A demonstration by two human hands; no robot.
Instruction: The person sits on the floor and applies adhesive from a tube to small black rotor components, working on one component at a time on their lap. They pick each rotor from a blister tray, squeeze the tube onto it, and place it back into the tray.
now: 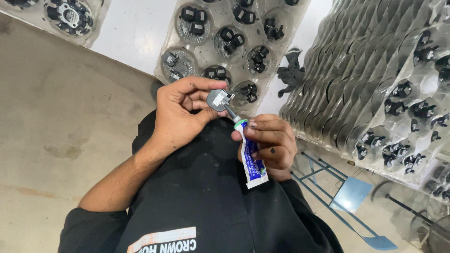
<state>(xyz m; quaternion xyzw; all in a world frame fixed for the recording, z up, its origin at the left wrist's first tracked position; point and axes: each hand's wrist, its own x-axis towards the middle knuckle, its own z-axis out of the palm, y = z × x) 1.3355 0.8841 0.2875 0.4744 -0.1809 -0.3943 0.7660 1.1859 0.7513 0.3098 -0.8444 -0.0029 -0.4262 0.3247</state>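
The left hand (pixel 180 115) pinches a small grey plastic part (pixel 219 99) between thumb and fingers, held above the person's dark shirt (pixel 201 197). The right hand (pixel 272 143) is closed around a small white and blue tube (pixel 252 161), whose green-collared nozzle touches the part. Just beyond, a clear plastic tray (pixel 225 42) of black parts lies on the white table (pixel 133 30). Stacked trays (pixel 347 70) stand to the right.

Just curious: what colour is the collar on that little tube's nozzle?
Green, on the white-and-blue tube; head view.
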